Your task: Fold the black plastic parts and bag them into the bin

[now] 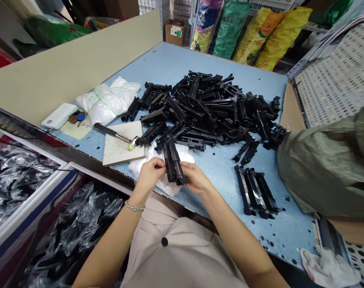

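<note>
My left hand [152,174] and my right hand [197,177] hold a pair of long black plastic parts [173,162] between them, over the table's near edge. The left fingers pinch the pair's left side and the right fingers close on its right side. Under the pair lies a sheaf of clear plastic bags [183,152], partly hidden. Just beyond is a large heap of similar black parts [209,106]. To the right, several of these parts [254,190] lie side by side in a row, and a loose pair [246,150] lies above them.
On the left are a hammer [110,131] on a pale board [122,154], a bundle of clear bags [107,100] and a white power bank [59,116]. A green sack [329,168] borders the right side. Below left stands a bin of bagged black parts [80,232].
</note>
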Demonstrator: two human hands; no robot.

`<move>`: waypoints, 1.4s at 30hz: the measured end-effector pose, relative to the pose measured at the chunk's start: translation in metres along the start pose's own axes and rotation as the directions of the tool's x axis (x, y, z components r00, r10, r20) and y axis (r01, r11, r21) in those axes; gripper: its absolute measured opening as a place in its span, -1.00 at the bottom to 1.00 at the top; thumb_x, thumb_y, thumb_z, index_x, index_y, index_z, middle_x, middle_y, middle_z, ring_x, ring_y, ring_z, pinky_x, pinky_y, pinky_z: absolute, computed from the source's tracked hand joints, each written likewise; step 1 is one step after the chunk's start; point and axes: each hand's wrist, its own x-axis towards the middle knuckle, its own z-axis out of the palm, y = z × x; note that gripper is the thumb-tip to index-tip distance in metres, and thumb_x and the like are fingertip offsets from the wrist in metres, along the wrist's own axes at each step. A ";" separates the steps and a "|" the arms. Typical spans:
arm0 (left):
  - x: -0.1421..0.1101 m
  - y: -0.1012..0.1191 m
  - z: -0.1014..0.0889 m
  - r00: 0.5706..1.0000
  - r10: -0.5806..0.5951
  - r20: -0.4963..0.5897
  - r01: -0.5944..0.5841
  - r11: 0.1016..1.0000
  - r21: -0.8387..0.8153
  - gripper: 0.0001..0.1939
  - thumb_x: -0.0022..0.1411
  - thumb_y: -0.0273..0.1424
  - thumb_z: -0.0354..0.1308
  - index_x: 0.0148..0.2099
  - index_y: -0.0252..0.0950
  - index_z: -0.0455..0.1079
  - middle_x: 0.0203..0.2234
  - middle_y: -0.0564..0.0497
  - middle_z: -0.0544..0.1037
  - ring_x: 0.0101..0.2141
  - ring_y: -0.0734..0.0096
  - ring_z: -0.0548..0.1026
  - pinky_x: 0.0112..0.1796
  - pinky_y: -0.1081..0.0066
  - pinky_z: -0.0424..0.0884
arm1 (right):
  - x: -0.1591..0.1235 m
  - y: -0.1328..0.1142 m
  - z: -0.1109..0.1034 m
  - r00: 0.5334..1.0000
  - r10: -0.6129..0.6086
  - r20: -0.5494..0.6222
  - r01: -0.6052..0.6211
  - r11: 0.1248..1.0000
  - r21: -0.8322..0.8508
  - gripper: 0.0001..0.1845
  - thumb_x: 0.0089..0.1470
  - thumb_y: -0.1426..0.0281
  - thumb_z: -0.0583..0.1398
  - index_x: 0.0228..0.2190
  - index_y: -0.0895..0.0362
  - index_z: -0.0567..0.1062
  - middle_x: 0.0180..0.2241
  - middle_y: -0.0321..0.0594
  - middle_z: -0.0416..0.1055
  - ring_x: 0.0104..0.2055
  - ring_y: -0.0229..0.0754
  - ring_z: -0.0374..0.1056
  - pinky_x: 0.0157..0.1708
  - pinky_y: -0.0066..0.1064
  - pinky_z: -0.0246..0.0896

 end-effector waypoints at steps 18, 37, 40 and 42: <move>-0.019 0.013 -0.032 0.883 0.402 0.241 -0.467 0.712 0.524 -0.53 0.25 -0.53 -0.05 0.19 -0.25 0.31 0.15 -0.12 0.35 0.12 0.23 0.35 0.13 0.20 0.30 | -0.038 0.030 -0.026 0.933 0.325 0.157 -0.352 0.913 0.205 -0.75 0.07 0.32 0.25 -0.29 0.26 0.42 -0.47 -0.16 0.46 -0.52 -0.33 0.41 -0.60 -0.61 0.31; -0.068 0.019 -0.195 0.967 0.211 0.141 -0.211 0.360 0.909 -0.75 0.04 -0.17 0.10 -0.28 -0.14 0.49 -0.34 0.00 0.62 -0.27 0.14 0.58 -0.13 0.25 0.49 | -0.117 -0.036 -0.071 0.898 -0.333 -0.286 -0.221 0.219 -0.950 -0.69 0.20 0.26 0.08 -0.07 0.08 0.44 -0.08 -0.08 0.46 -0.06 -0.02 0.40 -0.05 -0.18 0.25; -0.044 0.000 -0.212 0.989 0.124 -0.075 0.041 0.254 0.966 -0.79 -0.06 -0.25 0.05 -0.40 -0.22 0.41 -0.46 -0.08 0.58 -0.31 0.03 0.56 -0.21 0.13 0.48 | -0.139 -0.046 -0.117 0.695 -0.515 -0.502 -0.643 -0.133 -0.754 -0.64 0.21 0.29 0.04 -0.04 0.20 0.41 -0.07 0.11 0.39 -0.06 0.14 0.38 -0.14 -0.09 0.26; -0.035 -0.003 -0.188 0.981 0.171 -0.094 0.040 0.292 0.956 -0.76 0.00 -0.25 0.03 -0.33 -0.24 0.41 -0.40 -0.08 0.57 -0.30 0.09 0.54 -0.20 0.16 0.47 | -0.147 -0.043 -0.133 0.671 -0.513 -0.536 -0.719 -0.271 -0.640 -0.62 0.20 0.30 0.05 -0.02 0.24 0.39 -0.09 0.15 0.37 -0.08 0.19 0.38 -0.21 -0.10 0.26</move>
